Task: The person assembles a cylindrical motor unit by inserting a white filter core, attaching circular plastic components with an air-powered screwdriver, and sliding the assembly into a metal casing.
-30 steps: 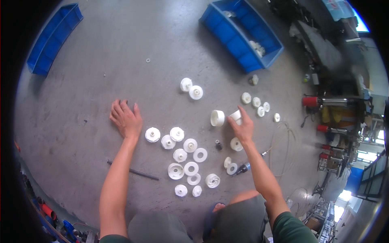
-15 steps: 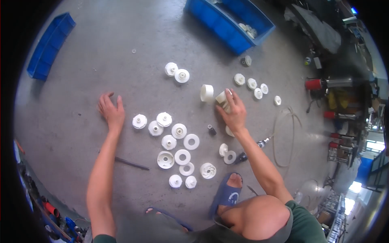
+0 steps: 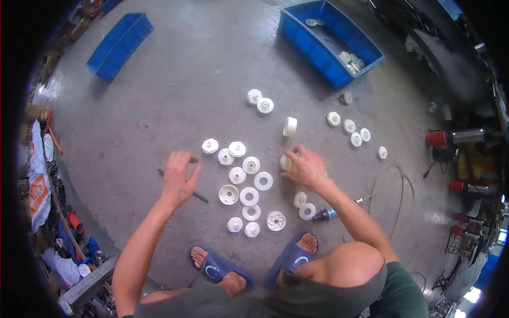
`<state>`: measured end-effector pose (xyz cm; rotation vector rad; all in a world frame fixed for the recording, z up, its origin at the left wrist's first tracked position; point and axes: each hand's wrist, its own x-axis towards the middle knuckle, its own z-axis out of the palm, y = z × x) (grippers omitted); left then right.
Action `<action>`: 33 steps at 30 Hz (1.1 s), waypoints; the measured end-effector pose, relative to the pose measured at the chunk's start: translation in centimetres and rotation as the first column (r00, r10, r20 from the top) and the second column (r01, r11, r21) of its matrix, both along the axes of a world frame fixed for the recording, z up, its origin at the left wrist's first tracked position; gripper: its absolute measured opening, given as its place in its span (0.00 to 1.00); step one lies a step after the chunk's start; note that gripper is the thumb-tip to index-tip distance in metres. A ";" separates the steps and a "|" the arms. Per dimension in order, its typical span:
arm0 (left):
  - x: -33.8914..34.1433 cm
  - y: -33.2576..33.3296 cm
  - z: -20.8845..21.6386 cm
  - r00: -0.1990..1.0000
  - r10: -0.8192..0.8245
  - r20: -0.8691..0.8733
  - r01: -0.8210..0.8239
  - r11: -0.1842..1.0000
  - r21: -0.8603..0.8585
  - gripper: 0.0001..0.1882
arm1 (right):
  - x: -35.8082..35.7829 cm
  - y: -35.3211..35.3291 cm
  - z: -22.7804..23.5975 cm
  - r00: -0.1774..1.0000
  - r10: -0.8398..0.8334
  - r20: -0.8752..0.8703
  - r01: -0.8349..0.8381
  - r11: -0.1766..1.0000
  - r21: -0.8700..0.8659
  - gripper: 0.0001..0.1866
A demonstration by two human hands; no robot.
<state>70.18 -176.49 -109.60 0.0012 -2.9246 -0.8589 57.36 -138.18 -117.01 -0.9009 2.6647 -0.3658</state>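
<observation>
My right hand grips a short white plastic cylinder, whose far side is partly covered by the fingers. Beyond it a white ring stands on its edge on the floor. Over a dark rod hovers my left hand, empty, its thumb apart from the bent fingers. Between the hands lie several white hubbed discs, flat white washers, a round white cup and a vaned white impeller. Near my right forearm are a white cap and another washer.
A blue bin with white parts stands at the far right, a second blue bin at the far left. A power screwdriver-like tool with a hose lies under my right forearm. Red-ended metal cylinders line the right side.
My right hand has drawn the white cylinder nearer to me, away from the standing ring. My left hand has moved nearer and right, over the rod. The whole view has shifted.
</observation>
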 end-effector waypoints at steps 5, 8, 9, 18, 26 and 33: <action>-0.8 0.1 -3.3 0.994 0.020 0.109 -0.024 0.999 0.040 0.10 | 1.4 0.2 1.0 0.961 0.277 0.014 -0.277 0.961 0.016 0.44; -5.4 2.7 -5.6 0.998 -0.056 0.019 0.054 0.994 0.093 0.13 | -6.1 1.8 1.7 0.990 0.138 -0.029 -0.141 0.982 -0.125 0.42; -7.9 3.3 -6.1 0.994 -0.104 0.014 0.103 0.994 0.039 0.15 | -10.3 1.3 3.1 0.994 -0.059 -0.097 0.054 0.997 -0.055 0.39; -25.8 9.3 -11.5 0.987 -0.079 0.139 0.108 0.970 -0.218 0.38 | -32.4 4.0 2.4 0.828 -0.436 -0.353 0.479 0.877 0.041 0.22; -16.6 14.3 -14.0 0.975 -0.222 0.019 0.222 0.969 -0.108 0.34 | -20.2 8.6 2.1 0.863 -0.177 -0.474 0.114 0.981 -0.160 0.05; -1.7 10.4 -7.4 0.970 0.027 -0.243 0.023 0.980 0.200 0.16 | -7.8 8.4 3.6 0.899 -0.047 -0.435 -0.008 0.992 -0.125 0.08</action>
